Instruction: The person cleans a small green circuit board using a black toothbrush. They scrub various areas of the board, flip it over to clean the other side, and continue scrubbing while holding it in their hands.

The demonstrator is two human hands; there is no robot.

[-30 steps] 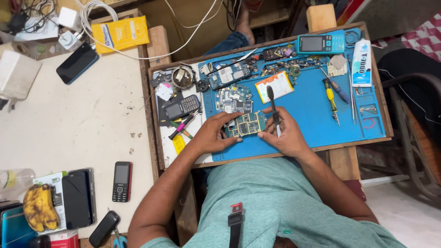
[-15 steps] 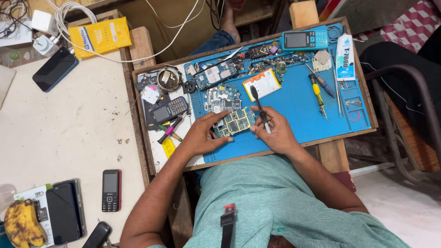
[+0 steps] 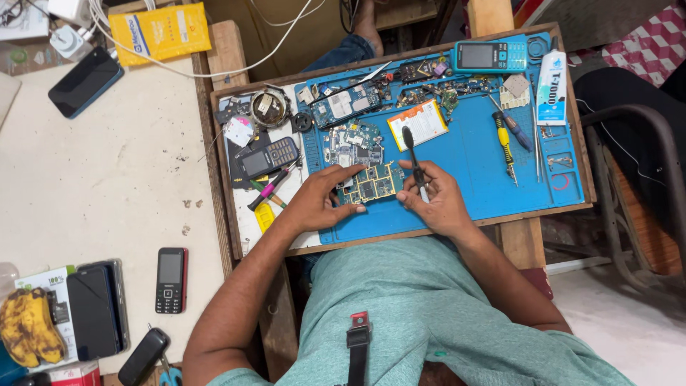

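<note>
The circuit board (image 3: 371, 184) lies on the blue mat (image 3: 471, 171), near the tray's front edge. I see my left hand (image 3: 318, 204) pressing its left side with fingers spread, while my right hand (image 3: 436, 200) pinches a black brush (image 3: 413, 154).

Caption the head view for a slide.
Left hand steadies a green circuit board on a blue mat; right hand holds a black tool.
</note>
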